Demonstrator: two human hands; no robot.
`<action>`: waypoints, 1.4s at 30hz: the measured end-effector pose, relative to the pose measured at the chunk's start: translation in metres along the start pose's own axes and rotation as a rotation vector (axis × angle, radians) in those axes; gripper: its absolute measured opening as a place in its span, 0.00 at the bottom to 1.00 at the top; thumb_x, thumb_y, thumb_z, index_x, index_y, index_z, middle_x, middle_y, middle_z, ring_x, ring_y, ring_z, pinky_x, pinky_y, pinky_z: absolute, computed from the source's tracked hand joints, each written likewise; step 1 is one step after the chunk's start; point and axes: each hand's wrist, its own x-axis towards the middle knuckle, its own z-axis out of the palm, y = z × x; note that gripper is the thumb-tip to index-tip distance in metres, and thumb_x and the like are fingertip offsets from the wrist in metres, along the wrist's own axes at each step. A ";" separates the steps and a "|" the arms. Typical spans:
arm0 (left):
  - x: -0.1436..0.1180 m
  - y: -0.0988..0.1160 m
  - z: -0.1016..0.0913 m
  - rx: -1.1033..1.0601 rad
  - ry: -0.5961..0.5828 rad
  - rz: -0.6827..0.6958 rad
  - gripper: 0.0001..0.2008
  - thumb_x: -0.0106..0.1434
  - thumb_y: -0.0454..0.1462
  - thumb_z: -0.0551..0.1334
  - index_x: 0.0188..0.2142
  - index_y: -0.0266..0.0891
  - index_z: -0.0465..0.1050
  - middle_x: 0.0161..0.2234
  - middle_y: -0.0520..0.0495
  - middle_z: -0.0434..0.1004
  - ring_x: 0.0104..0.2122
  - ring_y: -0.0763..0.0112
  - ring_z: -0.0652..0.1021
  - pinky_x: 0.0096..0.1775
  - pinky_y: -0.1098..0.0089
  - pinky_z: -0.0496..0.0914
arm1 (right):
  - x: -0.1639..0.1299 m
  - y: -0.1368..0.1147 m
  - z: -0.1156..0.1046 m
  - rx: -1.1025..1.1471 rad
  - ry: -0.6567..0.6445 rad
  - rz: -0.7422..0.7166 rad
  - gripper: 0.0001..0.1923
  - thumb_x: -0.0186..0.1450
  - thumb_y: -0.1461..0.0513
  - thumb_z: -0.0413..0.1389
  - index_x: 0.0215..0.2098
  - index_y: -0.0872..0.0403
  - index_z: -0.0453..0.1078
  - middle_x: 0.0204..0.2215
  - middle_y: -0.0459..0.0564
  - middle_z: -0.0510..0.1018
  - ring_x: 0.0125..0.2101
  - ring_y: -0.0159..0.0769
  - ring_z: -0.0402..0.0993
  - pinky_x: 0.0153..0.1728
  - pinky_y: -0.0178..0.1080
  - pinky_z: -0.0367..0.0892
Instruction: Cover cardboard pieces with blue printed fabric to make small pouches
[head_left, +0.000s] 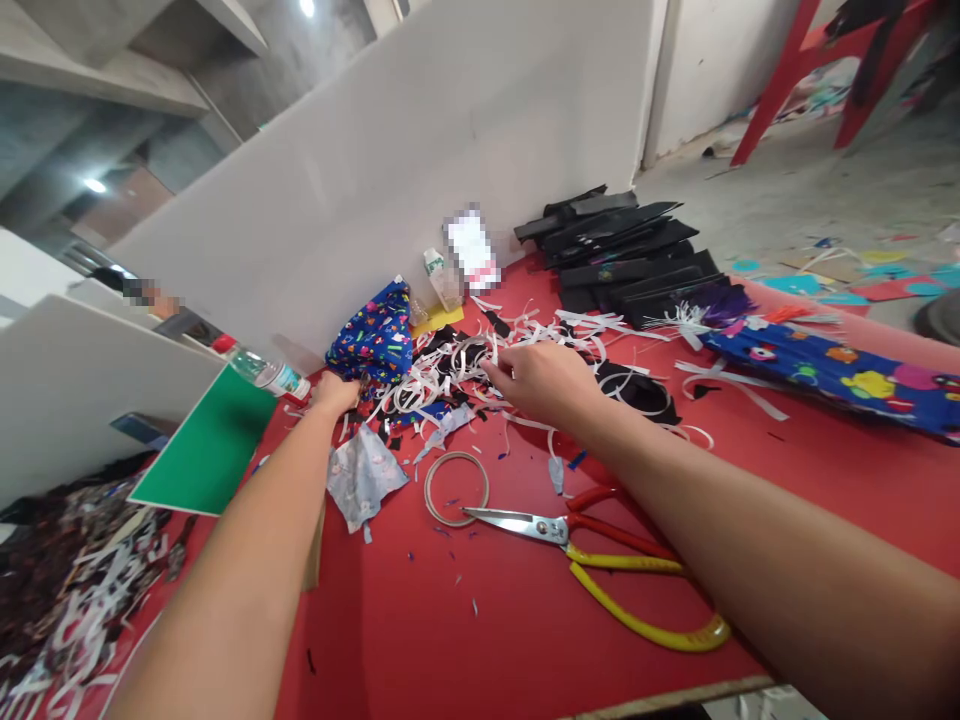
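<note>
My right hand [551, 385] is closed in a pinch over the scrap pile, with a white strip [494, 349] at its fingertips. Farther left, my left hand [335, 394] is curled closed beside the blue patterned fabric [375, 335]; whatever its fingers hold is hidden. Between the hands lies a tangle of white strips [420, 392] and black scraps. Nearer me are a pale printed cloth piece [365, 475], a tape ring [427, 492] and scissors [553, 530] with one red and one yellow handle, the blade tip over the ring's edge.
Stacked black fabric pieces [622, 245] and a blue patterned fabric length [832, 375] lie right on the red table [420, 640]. A phone [472, 250] and small bottle [442, 278] lean at the white partition [420, 150]. Left are a red-capped bottle [262, 370] and green board [214, 440].
</note>
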 end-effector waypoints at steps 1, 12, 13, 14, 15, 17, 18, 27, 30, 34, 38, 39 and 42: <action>-0.001 0.000 0.000 0.008 -0.013 -0.015 0.21 0.71 0.44 0.66 0.60 0.39 0.72 0.58 0.39 0.76 0.53 0.55 0.79 0.52 0.51 0.77 | 0.000 0.000 -0.001 0.000 0.000 -0.001 0.23 0.75 0.51 0.49 0.28 0.52 0.75 0.24 0.53 0.78 0.26 0.38 0.70 0.26 0.41 0.47; -0.017 -0.001 -0.026 0.082 -0.037 0.057 0.21 0.72 0.43 0.66 0.60 0.39 0.72 0.57 0.39 0.76 0.52 0.56 0.80 0.51 0.52 0.78 | 0.000 0.001 -0.007 -0.016 0.014 0.022 0.22 0.75 0.51 0.50 0.31 0.52 0.79 0.27 0.56 0.81 0.28 0.42 0.75 0.26 0.41 0.48; -0.017 -0.004 -0.030 0.094 -0.044 0.067 0.21 0.71 0.43 0.67 0.60 0.39 0.72 0.57 0.40 0.76 0.52 0.56 0.80 0.51 0.52 0.78 | -0.001 0.001 -0.007 -0.012 0.017 0.018 0.22 0.75 0.51 0.50 0.31 0.52 0.79 0.27 0.57 0.81 0.28 0.42 0.75 0.26 0.41 0.48; -0.018 -0.007 -0.033 0.106 -0.054 0.074 0.21 0.71 0.43 0.67 0.59 0.39 0.72 0.57 0.40 0.76 0.52 0.56 0.80 0.50 0.53 0.78 | -0.001 0.001 -0.006 -0.009 0.020 0.015 0.22 0.75 0.51 0.50 0.31 0.53 0.79 0.26 0.57 0.81 0.28 0.43 0.75 0.26 0.41 0.49; -0.019 -0.010 -0.036 0.117 -0.064 0.080 0.21 0.71 0.43 0.67 0.59 0.39 0.72 0.57 0.40 0.76 0.52 0.56 0.80 0.50 0.53 0.78 | -0.001 0.001 -0.006 -0.008 0.023 0.013 0.23 0.75 0.51 0.50 0.31 0.53 0.79 0.26 0.58 0.81 0.28 0.43 0.75 0.26 0.41 0.49; -0.025 -0.014 -0.040 0.132 -0.081 0.090 0.20 0.71 0.43 0.67 0.59 0.39 0.73 0.57 0.40 0.76 0.52 0.55 0.80 0.50 0.53 0.78 | -0.002 0.002 -0.006 -0.010 0.028 0.008 0.23 0.75 0.51 0.49 0.32 0.53 0.79 0.26 0.58 0.81 0.28 0.44 0.75 0.26 0.41 0.49; -0.029 -0.016 -0.042 0.138 -0.087 0.094 0.20 0.71 0.43 0.67 0.59 0.39 0.73 0.57 0.40 0.76 0.52 0.55 0.80 0.50 0.53 0.78 | -0.002 0.002 -0.006 -0.013 0.029 0.005 0.23 0.75 0.51 0.49 0.32 0.52 0.79 0.26 0.58 0.81 0.27 0.43 0.75 0.26 0.41 0.50; -0.072 -0.042 -0.082 -0.010 -0.080 0.127 0.17 0.72 0.43 0.66 0.56 0.37 0.75 0.56 0.40 0.77 0.53 0.55 0.79 0.53 0.51 0.77 | -0.003 0.001 -0.007 -0.021 0.051 -0.009 0.24 0.74 0.50 0.48 0.31 0.52 0.79 0.27 0.56 0.81 0.27 0.41 0.73 0.26 0.40 0.50; -0.086 -0.052 -0.098 -0.168 -0.125 0.063 0.15 0.73 0.45 0.65 0.50 0.36 0.76 0.48 0.44 0.80 0.44 0.61 0.82 0.46 0.57 0.79 | -0.003 0.001 -0.007 -0.015 0.055 -0.009 0.24 0.73 0.49 0.48 0.31 0.52 0.79 0.28 0.57 0.82 0.28 0.42 0.74 0.26 0.41 0.50; -0.108 -0.058 -0.117 -0.445 -0.235 -0.021 0.13 0.71 0.45 0.65 0.40 0.35 0.75 0.33 0.49 0.78 0.29 0.71 0.78 0.33 0.67 0.75 | -0.005 0.002 -0.005 -0.014 0.055 -0.015 0.23 0.73 0.50 0.49 0.31 0.52 0.80 0.29 0.57 0.82 0.29 0.43 0.75 0.27 0.41 0.52; -0.144 -0.063 -0.127 -0.754 -0.254 -0.055 0.18 0.56 0.48 0.73 0.30 0.39 0.71 0.26 0.51 0.75 0.24 0.71 0.75 0.28 0.70 0.71 | -0.006 0.003 -0.005 -0.006 0.044 -0.023 0.23 0.73 0.49 0.49 0.31 0.51 0.80 0.28 0.57 0.82 0.29 0.43 0.74 0.27 0.41 0.52; -0.158 -0.066 -0.127 -0.822 -0.230 -0.061 0.19 0.53 0.49 0.73 0.31 0.39 0.71 0.26 0.51 0.76 0.24 0.71 0.75 0.28 0.70 0.71 | -0.006 0.004 -0.006 -0.005 0.045 -0.019 0.23 0.72 0.49 0.50 0.31 0.51 0.80 0.28 0.57 0.82 0.28 0.44 0.74 0.27 0.41 0.52; -0.211 -0.075 -0.114 -0.983 -0.178 -0.096 0.22 0.50 0.52 0.71 0.36 0.42 0.70 0.28 0.51 0.77 0.25 0.69 0.76 0.30 0.69 0.72 | -0.006 0.005 -0.009 -0.011 0.065 -0.001 0.24 0.72 0.49 0.50 0.31 0.52 0.81 0.26 0.57 0.82 0.28 0.43 0.73 0.27 0.40 0.52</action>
